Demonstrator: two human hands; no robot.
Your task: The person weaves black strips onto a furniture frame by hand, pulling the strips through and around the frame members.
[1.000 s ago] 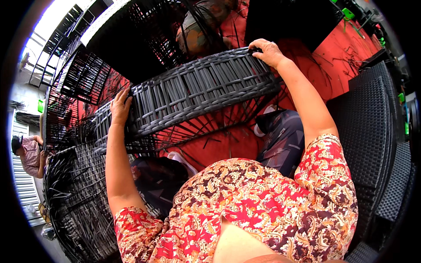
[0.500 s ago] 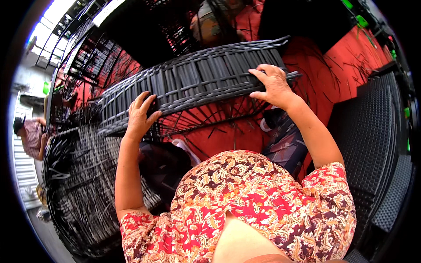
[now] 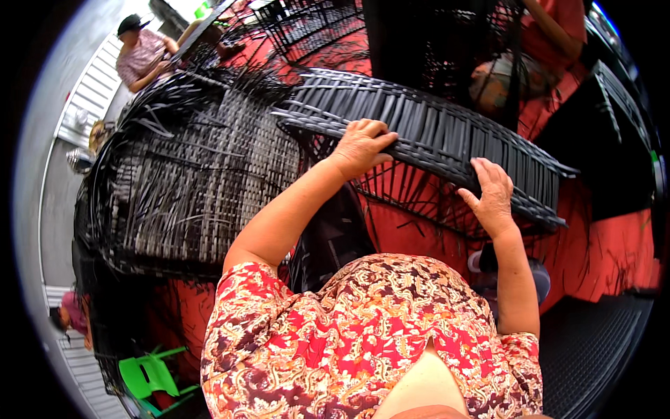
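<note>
Both hands have come inward from the ends of the woven panel point(image 3: 440, 122), view swung leftward, panel now slanting down to the right. Left hand point(image 3: 363, 148): at the near edge, left of the middle, fingers bent over the weave, thumb apart below; can't tell from here if it's gripping or only resting. Right hand point(image 3: 493, 195): same edge, farther right, fingers and thumb spread wide, not closed round anything; pressure can't be told.

Panel is black, long, in front of the person's body, above the red floor point(image 3: 607, 251). Strand ends stick out past its right end; thin dark strips fan out below the near edge. Its left end is right by a big grey-black woven piece point(image 3: 202, 174), rough with loose ends; can't tell if they touch.

Around: seated co-worker point(image 3: 143, 52) in a dark cap, upper left; another person point(image 3: 558, 31) in a red top, upper right, partly hidden. Bright green plastic seat point(image 3: 150, 375) lower left. Dark textured panel point(image 3: 593, 349) lower right, near the person's right elbow.
</note>
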